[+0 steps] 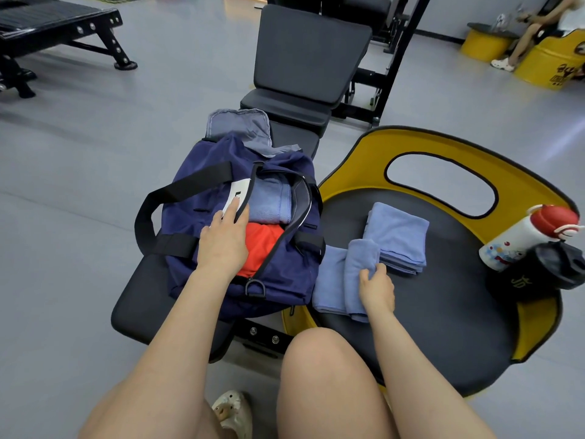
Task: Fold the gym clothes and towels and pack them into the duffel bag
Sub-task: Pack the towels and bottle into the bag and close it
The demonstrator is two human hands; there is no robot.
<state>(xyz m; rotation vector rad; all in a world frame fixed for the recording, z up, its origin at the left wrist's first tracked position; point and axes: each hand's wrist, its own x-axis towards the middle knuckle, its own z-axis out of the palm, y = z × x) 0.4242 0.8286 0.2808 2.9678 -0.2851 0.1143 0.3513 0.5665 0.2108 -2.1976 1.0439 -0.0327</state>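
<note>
Left hand [223, 242] lies flat on the open bag [202, 217] — fingers straight, grip released. Right hand [376, 288] clutches a rolled towel [357, 270] on the seat [443, 299].

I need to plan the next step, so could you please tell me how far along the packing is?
Partly done. The open duffel bag on the bench already holds a folded blue towel and an orange garment. The left hand holds the bag's opening, while the right hand grips another blue towel on the seat. A folded stack of towels beside it still waits to go in.
</note>
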